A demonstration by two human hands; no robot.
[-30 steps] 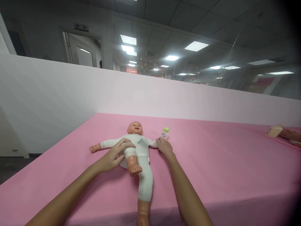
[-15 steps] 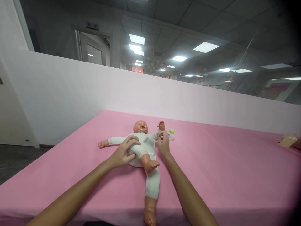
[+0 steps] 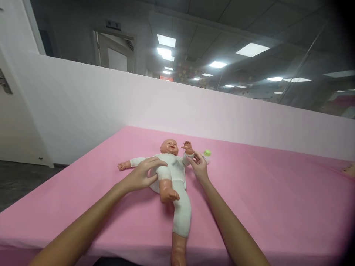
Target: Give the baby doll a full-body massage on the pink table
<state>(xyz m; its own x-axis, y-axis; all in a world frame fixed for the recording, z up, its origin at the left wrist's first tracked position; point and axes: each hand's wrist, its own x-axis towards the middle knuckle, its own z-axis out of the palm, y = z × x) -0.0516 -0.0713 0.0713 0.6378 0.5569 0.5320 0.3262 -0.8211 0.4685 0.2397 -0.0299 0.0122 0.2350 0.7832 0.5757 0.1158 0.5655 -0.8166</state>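
A baby doll (image 3: pixel 177 171) with a soft white cloth body lies on its back on the pink-covered table (image 3: pixel 266 207). My left hand (image 3: pixel 142 173) is wrapped around the doll's bent leg at the knee, fingers across the top and thumb beneath. My right hand (image 3: pixel 200 166) pinches the white sleeve of the doll's raised arm, just below its plastic hand. Behind my right fingers stands a small baby bottle (image 3: pixel 207 154) with a green cap, partly hidden. The doll's other arm stretches out to the left, and its other leg reaches down to the table's front edge.
A low white wall (image 3: pixel 180 107) runs along the back of the table, with glass above it. At the far right edge a pale object (image 3: pixel 350 169) is partly cut off. A door (image 3: pixel 16 111) with a metal handle stands at left.
The doll's bent leg has shifted left and lower under my left hand. My right fingers have spread a little around the doll's sleeve. The view has tilted slightly.
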